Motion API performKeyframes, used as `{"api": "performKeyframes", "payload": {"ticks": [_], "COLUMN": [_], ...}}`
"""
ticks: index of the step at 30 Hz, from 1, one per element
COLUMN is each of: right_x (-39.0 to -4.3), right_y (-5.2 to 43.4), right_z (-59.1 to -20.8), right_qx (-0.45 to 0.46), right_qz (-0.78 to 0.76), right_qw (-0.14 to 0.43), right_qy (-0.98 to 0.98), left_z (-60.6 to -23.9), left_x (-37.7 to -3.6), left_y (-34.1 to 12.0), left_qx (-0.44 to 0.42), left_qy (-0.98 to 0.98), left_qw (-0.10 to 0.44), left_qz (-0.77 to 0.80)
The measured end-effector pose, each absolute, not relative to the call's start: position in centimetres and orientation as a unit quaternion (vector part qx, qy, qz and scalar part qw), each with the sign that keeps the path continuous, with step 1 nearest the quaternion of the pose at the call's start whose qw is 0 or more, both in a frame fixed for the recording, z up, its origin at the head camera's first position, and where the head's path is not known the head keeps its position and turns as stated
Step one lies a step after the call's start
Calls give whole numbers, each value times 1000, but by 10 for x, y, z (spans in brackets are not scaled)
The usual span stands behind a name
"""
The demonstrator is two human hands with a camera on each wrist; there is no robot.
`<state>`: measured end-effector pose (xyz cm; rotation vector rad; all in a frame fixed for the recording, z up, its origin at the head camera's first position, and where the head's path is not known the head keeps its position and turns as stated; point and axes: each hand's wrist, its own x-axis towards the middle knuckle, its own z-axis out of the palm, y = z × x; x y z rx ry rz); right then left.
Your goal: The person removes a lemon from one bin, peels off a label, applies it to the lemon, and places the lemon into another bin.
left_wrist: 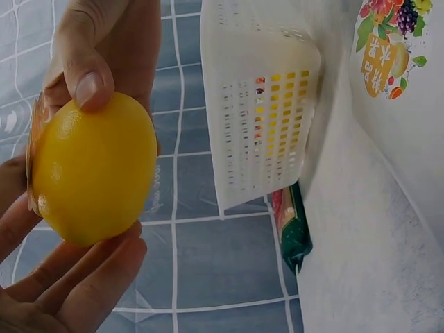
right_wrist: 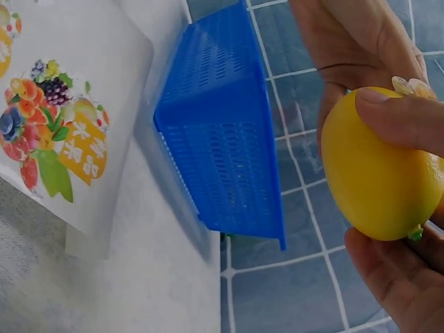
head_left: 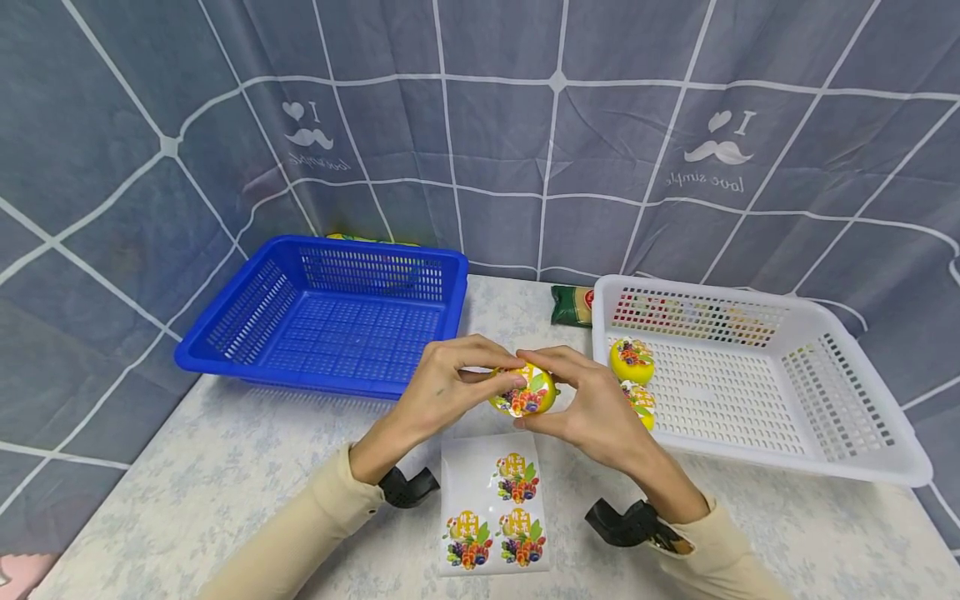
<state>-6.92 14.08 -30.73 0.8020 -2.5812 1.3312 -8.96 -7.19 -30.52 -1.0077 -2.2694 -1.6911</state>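
Note:
A yellow lemon [left_wrist: 97, 173] is held between both hands above the table, with a colourful fruit sticker [head_left: 528, 401] on the side facing up. My left hand [head_left: 447, 383] grips it from the left, the thumb lying on the sticker. From the right, my right hand [head_left: 600, 410] holds the lemon between thumb and fingers; a small green tip shows at its end in the right wrist view. Below the hands lies a white sticker sheet [head_left: 468, 467] bearing three fruit stickers. Parts of the fingers are hidden behind the lemon.
An empty blue basket [head_left: 318, 382] stands at the back left. At the right, a white basket [head_left: 757, 454] holds two stickered lemons [head_left: 632, 360] near its left wall. A green packet [head_left: 570, 307] lies beside it, and yellow packaging [head_left: 360, 239] shows behind the blue basket.

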Motion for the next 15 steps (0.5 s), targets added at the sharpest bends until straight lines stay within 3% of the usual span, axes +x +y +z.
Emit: {"api": "performKeyframes", "payload": {"ticks": [6, 15], "right_x": [-68, -67], "right_y": [143, 148], "right_z": [-304, -298], "right_qx": [276, 272], "right_qz": [440, 456], "right_qw": [64, 49], "right_qy": [-852, -846], "left_z": [-305, -303], "left_x": [-91, -90], "left_y": [-73, -73], "left_qx": [-369, -397], "left_qy": [-763, -757], "left_qw": [98, 98], "left_qz": [-522, -510]}}
